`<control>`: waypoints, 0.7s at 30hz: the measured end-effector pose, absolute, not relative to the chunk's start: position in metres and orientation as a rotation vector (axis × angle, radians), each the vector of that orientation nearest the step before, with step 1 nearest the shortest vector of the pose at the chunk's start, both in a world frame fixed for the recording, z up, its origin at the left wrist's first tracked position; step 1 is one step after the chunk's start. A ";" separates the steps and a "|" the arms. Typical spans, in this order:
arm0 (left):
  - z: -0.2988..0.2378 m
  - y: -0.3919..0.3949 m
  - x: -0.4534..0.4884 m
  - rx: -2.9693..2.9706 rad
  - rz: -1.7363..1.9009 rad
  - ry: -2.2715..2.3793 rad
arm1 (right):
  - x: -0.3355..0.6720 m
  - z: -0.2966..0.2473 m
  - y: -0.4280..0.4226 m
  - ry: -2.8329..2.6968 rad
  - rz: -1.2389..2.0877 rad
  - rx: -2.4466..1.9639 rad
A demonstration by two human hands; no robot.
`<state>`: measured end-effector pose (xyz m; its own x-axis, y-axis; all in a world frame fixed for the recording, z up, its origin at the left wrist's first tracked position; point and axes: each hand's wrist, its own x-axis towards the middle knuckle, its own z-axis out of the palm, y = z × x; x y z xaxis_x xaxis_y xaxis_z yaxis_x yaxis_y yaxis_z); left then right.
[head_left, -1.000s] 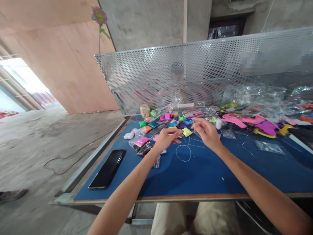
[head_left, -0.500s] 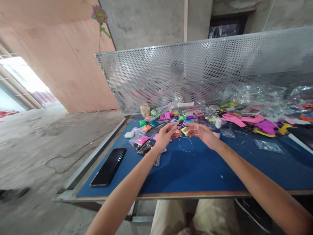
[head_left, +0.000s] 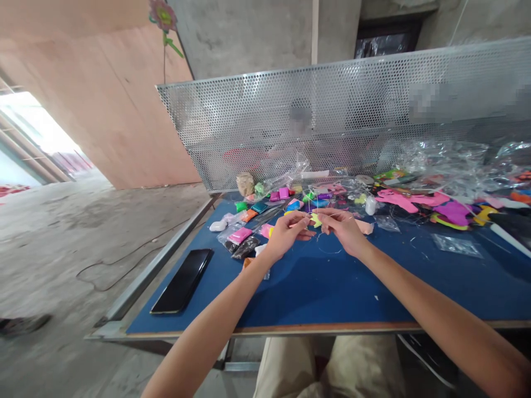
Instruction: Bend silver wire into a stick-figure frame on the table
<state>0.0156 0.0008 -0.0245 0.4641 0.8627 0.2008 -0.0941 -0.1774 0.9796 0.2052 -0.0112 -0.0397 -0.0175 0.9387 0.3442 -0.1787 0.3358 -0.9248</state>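
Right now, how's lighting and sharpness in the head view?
Head view: bright opening blown out at left; glints on plastic wrap; pixelated patches over perforated panel; soft shadow on blue tabletop; yellow piece between left hand and right hand lacks crisp detail.

Lt: dim, diffuse | L opening (head_left: pixel 37 127) blown out | soft shdws, tbl (head_left: pixel 332 296) | edges stretched

The blue tabletop (head_left: pixel 332 293) offers passage at its near middle; the perforated panel (head_left: pixel 257 116) bars the back.
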 end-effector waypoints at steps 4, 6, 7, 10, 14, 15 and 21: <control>-0.019 0.001 0.012 1.488 0.971 0.695 | 0.212 -0.036 -0.011 -1.289 1.006 -0.901; -0.016 0.004 0.009 1.477 0.980 0.710 | 0.217 -0.032 -0.011 -1.318 1.024 -0.904; -0.015 0.005 0.007 1.472 0.986 0.718 | 0.219 -0.030 -0.011 -1.336 1.035 -0.900; -0.013 0.009 0.003 1.482 0.991 0.705 | 0.223 -0.027 -0.012 -1.329 1.053 -0.881; -0.015 0.013 0.001 1.486 0.996 0.578 | 0.224 -0.029 -0.010 -1.268 1.078 -0.855; -0.016 0.013 0.000 1.478 0.989 0.544 | 0.224 -0.030 -0.009 -1.265 1.095 -0.843; -0.024 0.018 -0.005 1.476 0.835 0.456 | 0.229 -0.030 -0.010 -1.321 1.185 -0.770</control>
<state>-0.0053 0.0181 -0.0242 0.6524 0.7258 0.2183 -0.2087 -0.1048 0.9723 0.2291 -0.0100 -0.0298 -0.1412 0.9410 0.3076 -0.2043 0.2764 -0.9391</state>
